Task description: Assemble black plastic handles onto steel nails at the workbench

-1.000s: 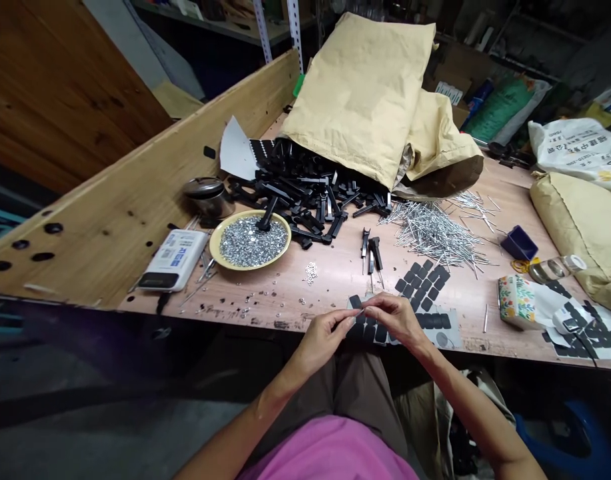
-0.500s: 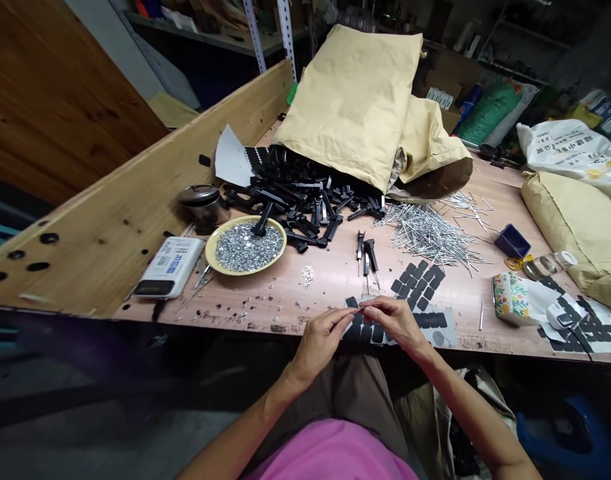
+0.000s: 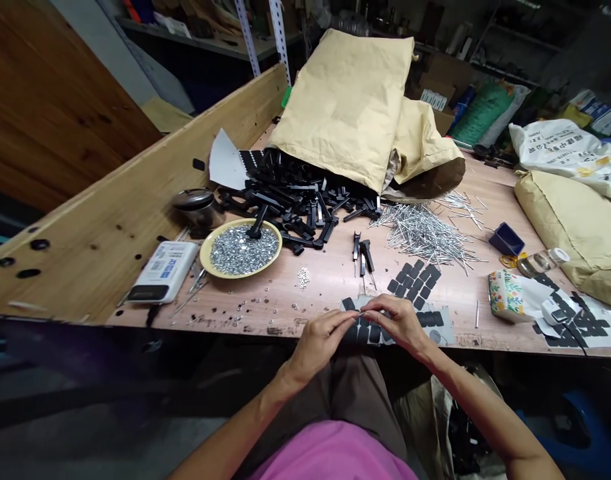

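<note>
Doing some seriously fine pinching here

Reaching forward with left forearm (image 3: 245, 413) and right forearm (image 3: 480, 393), both angled inward over the near edge of the table (image 3: 330, 273). Holding the left hand (image 3: 318, 343) knuckles up, fingers curled, thumb and index finger closed together and aimed right. Mirroring that with the right hand (image 3: 400, 320): wrist bent a bit, thumb and index tip drawn together, aimed left. Nearly touching tip to tip.

Gripping a tiny piece (image 3: 359, 313) dead center, right between the two sets of fingertips. Mostly hidden and way too small, so can't name it, sorry.

Hovering over a gray sheet (image 3: 448, 331) with black rounded-square pads (image 3: 362, 333) in rows. Can't tell about contact with it from this angle. Also spotting more black pads (image 3: 412, 285) just past the right hand.

Looking farther out: seeing three black plastic parts with metal pins (image 3: 366, 255) straight ahead, pin ends pointing back this way. Spotting a heap of loose metal pins (image 3: 420, 233) to the right of those, plus a yellow bowl (image 3: 241, 275) full of shiny metal bits (image 3: 240, 255) well off to the left.
</note>
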Motion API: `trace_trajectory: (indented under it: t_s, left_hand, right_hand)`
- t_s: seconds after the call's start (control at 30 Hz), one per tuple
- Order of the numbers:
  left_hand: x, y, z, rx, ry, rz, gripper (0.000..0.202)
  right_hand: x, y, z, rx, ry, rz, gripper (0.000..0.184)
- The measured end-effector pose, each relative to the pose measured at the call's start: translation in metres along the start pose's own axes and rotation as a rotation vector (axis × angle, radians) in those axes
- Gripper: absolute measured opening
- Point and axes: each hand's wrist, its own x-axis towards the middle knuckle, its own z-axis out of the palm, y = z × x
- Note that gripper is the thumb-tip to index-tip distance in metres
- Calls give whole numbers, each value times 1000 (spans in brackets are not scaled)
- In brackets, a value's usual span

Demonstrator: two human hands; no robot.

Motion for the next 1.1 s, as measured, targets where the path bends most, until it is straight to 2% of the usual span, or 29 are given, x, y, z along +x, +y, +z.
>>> trace_trajectory:
  t_s: [0.1,0.17,0.3,0.4,0.53,0.67,0.77,0.83,0.93,1.03,1.1]
  left_hand:
    - [2,1,-2,-290,-170,-229,37]
    - [2,2,-2,-305,-156,-239,36]
    - [-1,2,6,3,107,40,27]
    - [-3,2,12,271,213,232,28]
    - [-2,2,13,424,254,329,28]
    - [-3,2,14,468,245,355,29]
    - [-4,1,17,430,240,342,29]
    - [-3,1,19,298,235,252,26]
    - [5,4,23,-94,193,-80,23]
    - [19,8,27,-635,167,-466,27]
    - [29,9,34,-907,203,-598,32]
  right_hand:
    - [-2,0,0,-82,-7,-171,27]
    - [-3,1,1,-112,19,-207,27]
    - [-3,2,9,-89,121,-66,24]
    - [-3,1,15,-63,162,49,24]
    - [-5,-1,19,-161,152,39,27]
    - [-4,3,23,-258,123,-51,37]
    - [0,8,26,-354,137,-26,50]
    - [3,10,26,-381,125,61,56]
    - [2,9,20,-309,119,267,60]
    - [-5,7,18,-99,223,433,56]
    - [-11,7,24,98,269,453,48]
